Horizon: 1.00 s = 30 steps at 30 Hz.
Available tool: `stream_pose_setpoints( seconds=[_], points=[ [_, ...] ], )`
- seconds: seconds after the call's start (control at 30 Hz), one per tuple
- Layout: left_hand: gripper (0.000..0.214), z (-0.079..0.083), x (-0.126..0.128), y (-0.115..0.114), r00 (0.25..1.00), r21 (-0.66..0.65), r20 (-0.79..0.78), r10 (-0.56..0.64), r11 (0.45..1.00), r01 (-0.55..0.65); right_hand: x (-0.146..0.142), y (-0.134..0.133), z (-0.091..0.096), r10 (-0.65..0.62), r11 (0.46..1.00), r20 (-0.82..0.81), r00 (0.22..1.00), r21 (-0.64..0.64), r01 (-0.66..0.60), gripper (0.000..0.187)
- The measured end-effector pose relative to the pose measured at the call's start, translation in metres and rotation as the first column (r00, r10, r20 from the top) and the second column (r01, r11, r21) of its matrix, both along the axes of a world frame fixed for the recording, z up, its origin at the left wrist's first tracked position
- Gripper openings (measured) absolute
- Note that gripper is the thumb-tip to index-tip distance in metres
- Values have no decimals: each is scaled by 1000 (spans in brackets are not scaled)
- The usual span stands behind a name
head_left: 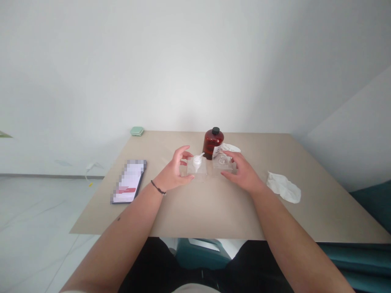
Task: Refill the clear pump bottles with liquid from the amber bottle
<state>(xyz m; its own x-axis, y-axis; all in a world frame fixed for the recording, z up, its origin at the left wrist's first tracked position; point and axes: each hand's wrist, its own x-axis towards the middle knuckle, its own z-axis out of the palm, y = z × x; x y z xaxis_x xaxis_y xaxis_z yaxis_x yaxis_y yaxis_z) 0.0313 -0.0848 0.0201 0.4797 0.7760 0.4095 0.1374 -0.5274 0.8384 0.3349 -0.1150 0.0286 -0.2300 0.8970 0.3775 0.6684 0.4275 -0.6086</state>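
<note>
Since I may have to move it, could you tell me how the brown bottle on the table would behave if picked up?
The brown bottle looks glossy, so it may be glass: probably heavy for its size and fragile if knocked. Its rounded shoulders could feel slippery. Upright it looks steady, though a push near the black cap might tip it.

Soft, even light falls across plain white walls (195,61) above a dark skirting strip (45,176) and a pale marble-look floor (33,215), with a beige worktop (320,219) beside a teal upholstered seat (377,207).
</note>
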Motion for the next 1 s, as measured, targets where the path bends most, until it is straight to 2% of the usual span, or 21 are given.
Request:
stream_pose_setpoints(
  seconds=[0.17,0.37,0.5,1.0],
  points=[
    [94,-2,-1,4,998,-12,-41,48,999,-48,-3,-1,-1,36,999,-12,999,-11,-36,69],
    [90,-11,-4,18,977,-14,-22,210,977,-211,-8,-3,0,80,996,-24,997,-34,-81,68],
    [89,-19,-4,29,960,-42,24,279,960,-278,-13,-3,1,107,992,-25,994,-59,-108,69],
    [84,-29,-3,44,913,-112,72,401,913,-392,-27,-3,-4,147,983,-68,987,-99,-153,80]
  ],
)
